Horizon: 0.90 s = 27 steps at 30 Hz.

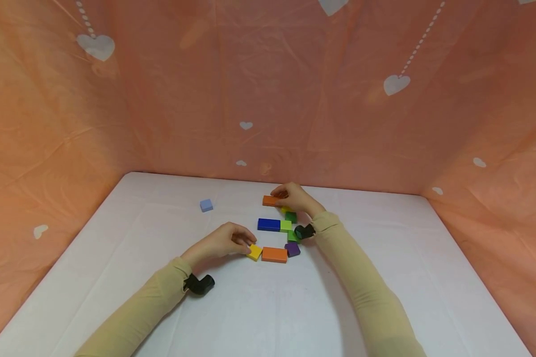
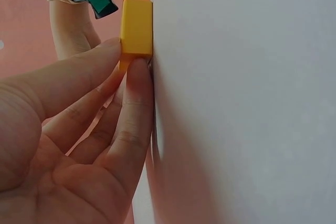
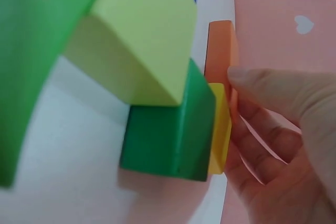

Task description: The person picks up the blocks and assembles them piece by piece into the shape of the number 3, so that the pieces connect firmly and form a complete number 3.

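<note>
My left hand [image 1: 223, 240] holds a yellow block [image 1: 254, 253] at the near left end of a row of coloured wooden blocks. In the left wrist view its thumb lies against one face of that yellow block [image 2: 137, 27] and a finger against the end. Touching or nearly touching it is an orange block [image 1: 274, 255], with a purple block [image 1: 292, 249] on the right. At the far end my right hand [image 1: 298, 198] grips another orange block [image 1: 269, 201], thumb on it and fingers behind. A second yellow block [image 3: 220, 129] lies beside that one, partly hidden by the hand.
Between the hands, a blue block [image 1: 269, 225] meets a lime block [image 1: 286, 226]. A dark green block [image 1: 291, 217] and a lighter green block [image 1: 292, 237] stand along the right side. A pale blue block [image 1: 206, 205] lies apart at left. Orange cloth [image 1: 268, 99] surrounds the white table [image 1: 259, 307].
</note>
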Motion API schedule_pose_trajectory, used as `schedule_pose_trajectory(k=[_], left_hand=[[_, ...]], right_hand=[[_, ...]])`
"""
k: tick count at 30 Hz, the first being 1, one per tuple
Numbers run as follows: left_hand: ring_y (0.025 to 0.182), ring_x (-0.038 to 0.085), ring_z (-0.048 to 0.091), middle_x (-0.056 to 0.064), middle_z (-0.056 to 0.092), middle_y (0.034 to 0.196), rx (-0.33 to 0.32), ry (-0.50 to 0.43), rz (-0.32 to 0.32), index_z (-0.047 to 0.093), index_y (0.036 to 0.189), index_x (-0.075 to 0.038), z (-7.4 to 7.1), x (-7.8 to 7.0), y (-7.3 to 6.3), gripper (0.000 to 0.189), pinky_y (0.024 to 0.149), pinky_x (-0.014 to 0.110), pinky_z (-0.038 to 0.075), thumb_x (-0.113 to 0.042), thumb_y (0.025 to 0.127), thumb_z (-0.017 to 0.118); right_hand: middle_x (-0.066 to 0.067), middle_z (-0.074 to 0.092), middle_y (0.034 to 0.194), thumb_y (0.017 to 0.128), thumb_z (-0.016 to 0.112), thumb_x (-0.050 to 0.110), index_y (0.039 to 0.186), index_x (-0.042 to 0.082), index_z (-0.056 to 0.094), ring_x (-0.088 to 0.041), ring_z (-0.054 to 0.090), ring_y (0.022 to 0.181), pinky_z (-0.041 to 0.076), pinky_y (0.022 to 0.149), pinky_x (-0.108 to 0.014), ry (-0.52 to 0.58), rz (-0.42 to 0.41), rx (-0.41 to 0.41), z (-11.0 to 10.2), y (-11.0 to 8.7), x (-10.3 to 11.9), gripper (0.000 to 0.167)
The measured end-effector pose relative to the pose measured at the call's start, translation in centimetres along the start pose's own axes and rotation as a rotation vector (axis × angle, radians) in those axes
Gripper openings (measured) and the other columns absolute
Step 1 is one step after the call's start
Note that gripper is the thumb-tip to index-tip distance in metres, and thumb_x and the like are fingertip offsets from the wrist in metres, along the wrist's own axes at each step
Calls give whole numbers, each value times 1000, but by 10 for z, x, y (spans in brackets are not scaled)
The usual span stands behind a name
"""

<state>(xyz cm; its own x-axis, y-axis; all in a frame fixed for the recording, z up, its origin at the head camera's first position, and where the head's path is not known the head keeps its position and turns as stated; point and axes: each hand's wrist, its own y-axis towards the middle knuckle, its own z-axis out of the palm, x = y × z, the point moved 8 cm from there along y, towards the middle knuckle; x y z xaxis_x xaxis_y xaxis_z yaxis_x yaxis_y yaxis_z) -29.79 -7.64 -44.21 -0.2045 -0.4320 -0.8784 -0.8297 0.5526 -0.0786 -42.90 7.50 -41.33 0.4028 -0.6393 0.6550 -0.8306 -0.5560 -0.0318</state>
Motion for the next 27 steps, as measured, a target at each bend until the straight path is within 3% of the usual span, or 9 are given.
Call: schedule_pose_trajectory(k=[17,27], left_hand=[[89,19,61,3,66,101,1,-50,-45,67,110,-4,2,0,-3,23,79,29,52,-5,87,69],[88,17,60,2,66,100,-6,-2,-18,68,110,-5,3,-2,-1,23,78,28,51,-6,87,70]], right_hand=[[-8,63,117,92,64,10,119,5,67,-23,57,104,46,93,-34,46,8,-8,0,1,-8,28],[-6,63,118,94,61,11,120,7,66,-22,56,105,47,92,-33,105,32,-13,-1,-4,-13,26]])
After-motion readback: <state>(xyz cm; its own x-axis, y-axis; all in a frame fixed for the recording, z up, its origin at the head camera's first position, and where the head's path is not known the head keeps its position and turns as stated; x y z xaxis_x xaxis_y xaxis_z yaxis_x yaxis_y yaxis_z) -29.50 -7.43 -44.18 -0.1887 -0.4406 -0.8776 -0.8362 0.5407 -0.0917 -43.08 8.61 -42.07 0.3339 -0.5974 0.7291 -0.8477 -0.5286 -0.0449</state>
